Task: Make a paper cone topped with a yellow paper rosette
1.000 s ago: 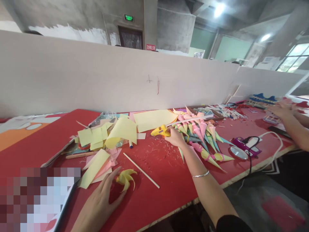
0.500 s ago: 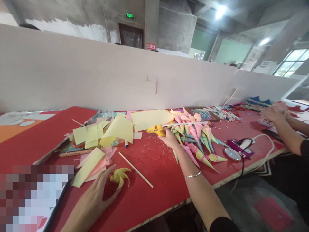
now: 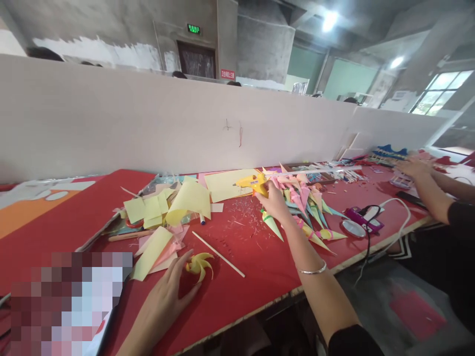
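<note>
My left hand (image 3: 168,291) curls its fingers and thumb round a small yellow paper flower (image 3: 202,265) with curled petals, low over the red table. My right hand (image 3: 273,201) grips a yellow glue gun (image 3: 252,184), its nozzle toward the left. A long clear glue stick (image 3: 315,172) sticks out of the gun's back end. On the table between my hands lies a thin pale stick (image 3: 218,254). Under and beside my right forearm are several paper cones (image 3: 272,225) in pink, yellow and green, partly hidden by the arm.
Yellow paper sheets (image 3: 191,200) and smaller cut pieces heap up at the back left. A blurred-out patch (image 3: 74,301) covers the near left. A purple device (image 3: 365,221) with cables lies at the right, near a co-worker's hands (image 3: 417,168). A white partition (image 3: 166,118) stands behind.
The glue gun in my right hand has moved up and to the right. My left hand stays round the paper flower. The whole view has shifted slightly.
</note>
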`<state>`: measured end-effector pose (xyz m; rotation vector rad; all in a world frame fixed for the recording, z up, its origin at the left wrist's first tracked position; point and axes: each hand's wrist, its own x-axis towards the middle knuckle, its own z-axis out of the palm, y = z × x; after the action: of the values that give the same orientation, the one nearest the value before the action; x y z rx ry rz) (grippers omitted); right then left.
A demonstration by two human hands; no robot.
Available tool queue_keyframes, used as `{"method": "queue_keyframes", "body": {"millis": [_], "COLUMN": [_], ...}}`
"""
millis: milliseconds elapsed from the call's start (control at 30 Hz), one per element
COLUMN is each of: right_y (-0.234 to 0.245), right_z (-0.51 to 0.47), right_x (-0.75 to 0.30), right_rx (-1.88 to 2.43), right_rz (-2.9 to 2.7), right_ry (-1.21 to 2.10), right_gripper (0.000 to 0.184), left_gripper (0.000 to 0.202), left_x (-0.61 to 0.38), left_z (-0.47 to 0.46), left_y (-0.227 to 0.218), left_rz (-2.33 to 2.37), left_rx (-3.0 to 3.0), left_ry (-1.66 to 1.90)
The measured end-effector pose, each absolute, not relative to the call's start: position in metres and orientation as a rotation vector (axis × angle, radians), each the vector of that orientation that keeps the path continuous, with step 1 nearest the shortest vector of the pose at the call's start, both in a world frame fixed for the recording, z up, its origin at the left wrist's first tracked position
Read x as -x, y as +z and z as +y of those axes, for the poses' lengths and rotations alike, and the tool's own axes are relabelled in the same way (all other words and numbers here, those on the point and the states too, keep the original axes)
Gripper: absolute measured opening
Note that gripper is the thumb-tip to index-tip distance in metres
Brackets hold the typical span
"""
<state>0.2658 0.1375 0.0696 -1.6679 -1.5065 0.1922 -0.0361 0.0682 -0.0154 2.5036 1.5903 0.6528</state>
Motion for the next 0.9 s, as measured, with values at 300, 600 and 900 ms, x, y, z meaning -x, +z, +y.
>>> {"method": "queue_keyframes", "body": {"millis": [300,600,900], "right_y": [0.018,0.001,0.003], "right_z": [0.112,0.125,0.13], "right_x": [-0.238,-0.245,-0.249], "right_rx": [1.844,1.912,1.973], "right_rz": [-1.552,-1.643,-1.652], "right_ry": [0.267,0.267,0.31], "right_gripper": [0.024,0.027,0.029], "left_gripper": [0.051,0.048,0.045], "left_x": [0.034,0.034,0.03], "left_z": [0.063,0.062,0.059], "left_y": [-0.012,-0.015,-0.01], "left_rz": [1.588,1.619,1.569], "left_rx": [-2.462,-2.475,-2.506], "left_ry": [0.677,0.599,0.656]}}
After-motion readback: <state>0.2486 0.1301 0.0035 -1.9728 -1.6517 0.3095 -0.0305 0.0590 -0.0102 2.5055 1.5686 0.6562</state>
